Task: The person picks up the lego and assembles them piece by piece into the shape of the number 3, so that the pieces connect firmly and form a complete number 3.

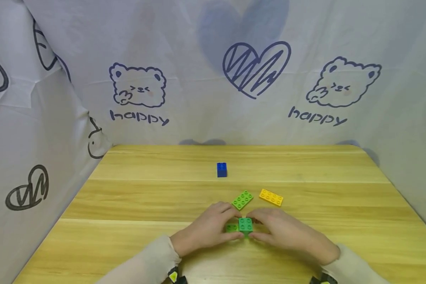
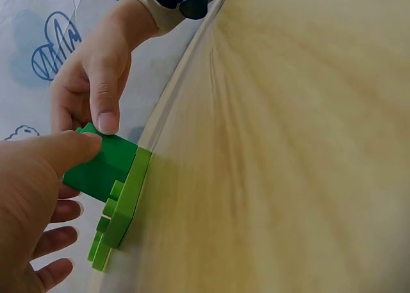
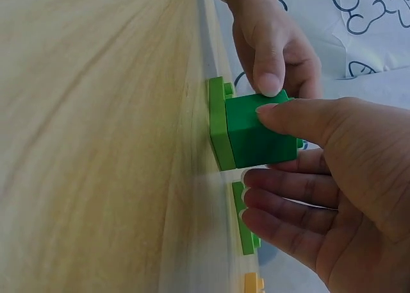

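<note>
A dark green brick (image 1: 245, 224) with studs on top sits on the right end of a light green plate (image 1: 232, 228), whose left studs show beside it. My left hand (image 1: 213, 227) pinches this brick from the left, its thumb on the near face. From the right my right hand (image 1: 284, 230) pinches the same brick, the thumb likewise on the near face. Both wrist views show the brick (image 3: 259, 133) standing upright against the studded side of the plate (image 2: 131, 203); whether it is fully pressed down I cannot tell. The fingertips behind the brick are partly hidden.
Just beyond the hands lies another light green plate (image 1: 242, 200), with a yellow plate (image 1: 271, 197) to its right. Farther back a blue brick (image 1: 221, 170) stands on the wooden table (image 1: 145, 197). A white cloth with drawings (image 1: 198, 90) hangs behind the table.
</note>
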A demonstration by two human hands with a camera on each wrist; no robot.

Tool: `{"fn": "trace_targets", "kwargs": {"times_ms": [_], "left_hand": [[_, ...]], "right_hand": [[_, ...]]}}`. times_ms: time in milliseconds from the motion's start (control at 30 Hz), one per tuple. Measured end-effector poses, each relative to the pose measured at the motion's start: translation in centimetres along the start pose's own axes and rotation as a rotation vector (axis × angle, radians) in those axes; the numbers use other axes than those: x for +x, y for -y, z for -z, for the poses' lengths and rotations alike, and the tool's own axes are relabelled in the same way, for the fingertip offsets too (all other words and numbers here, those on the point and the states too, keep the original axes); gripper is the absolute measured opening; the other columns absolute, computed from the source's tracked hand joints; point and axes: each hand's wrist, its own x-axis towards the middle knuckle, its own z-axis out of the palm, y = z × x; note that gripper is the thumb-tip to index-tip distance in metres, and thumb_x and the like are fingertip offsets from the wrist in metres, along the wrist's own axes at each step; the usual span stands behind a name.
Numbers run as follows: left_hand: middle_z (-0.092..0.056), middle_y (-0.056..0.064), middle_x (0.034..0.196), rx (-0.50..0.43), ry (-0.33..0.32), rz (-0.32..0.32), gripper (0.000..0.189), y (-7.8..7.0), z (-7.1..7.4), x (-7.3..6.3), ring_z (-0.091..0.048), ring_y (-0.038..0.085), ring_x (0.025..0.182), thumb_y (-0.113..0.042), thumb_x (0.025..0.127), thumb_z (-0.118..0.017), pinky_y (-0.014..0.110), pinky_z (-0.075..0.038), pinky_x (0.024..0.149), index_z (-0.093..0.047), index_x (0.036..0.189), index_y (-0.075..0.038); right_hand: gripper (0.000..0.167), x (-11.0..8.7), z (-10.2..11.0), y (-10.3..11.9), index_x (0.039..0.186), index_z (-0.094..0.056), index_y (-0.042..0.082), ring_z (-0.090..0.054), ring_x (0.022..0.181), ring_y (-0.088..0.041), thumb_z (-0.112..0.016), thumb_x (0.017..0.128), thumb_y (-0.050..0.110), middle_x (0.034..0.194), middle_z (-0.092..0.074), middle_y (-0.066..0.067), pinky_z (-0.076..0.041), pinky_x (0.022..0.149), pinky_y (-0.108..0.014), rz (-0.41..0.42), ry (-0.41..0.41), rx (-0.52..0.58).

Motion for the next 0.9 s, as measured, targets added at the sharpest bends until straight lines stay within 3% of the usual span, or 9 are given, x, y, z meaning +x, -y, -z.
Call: {"fn": "trace_targets", "kwargs": {"times_ms": [300,567,900], "left_hand": [[-0.060,-0.005,0.118,0.001,-0.002,-0.019,0.045,0.1,-0.2,0.0,-0.053,0.011,0.110,-0.052,0.093,-0.061,0.028,-0.044,0.096,-0.062,0.120,-0.016],[-0.060,-0.004,0.116,0.015,-0.008,-0.021,0.046,0.1,-0.3,0.0,-0.053,0.011,0.109,-0.051,0.092,-0.062,0.028,-0.044,0.096,-0.062,0.120,-0.015],[-0.060,-0.004,0.117,-0.020,0.015,0.012,0.048,0.2,-0.5,0.0,-0.053,0.011,0.109,-0.051,0.092,-0.063,0.027,-0.044,0.096,-0.062,0.123,-0.013]], "right_hand": [[0.063,-0.3,1.1,-0.4,0.131,-0.058,0.013,-0.060,0.108,-0.014,-0.054,0.092,0.061,0.123,-0.063,0.003,-0.051,0.091,-0.040,-0.068,-0.008,0.039],[0.054,0.0,1.7,-2.0,0.128,-0.060,0.012,-0.061,0.103,-0.017,-0.062,0.092,0.051,0.116,-0.065,0.000,-0.051,0.088,-0.041,-0.127,-0.146,-0.050],[0.049,0.0,1.6,-4.6,0.127,-0.060,0.004,-0.060,0.111,-0.030,-0.071,0.090,0.035,0.123,-0.063,-0.013,-0.048,0.094,-0.050,-0.195,-0.273,-0.094]]}}
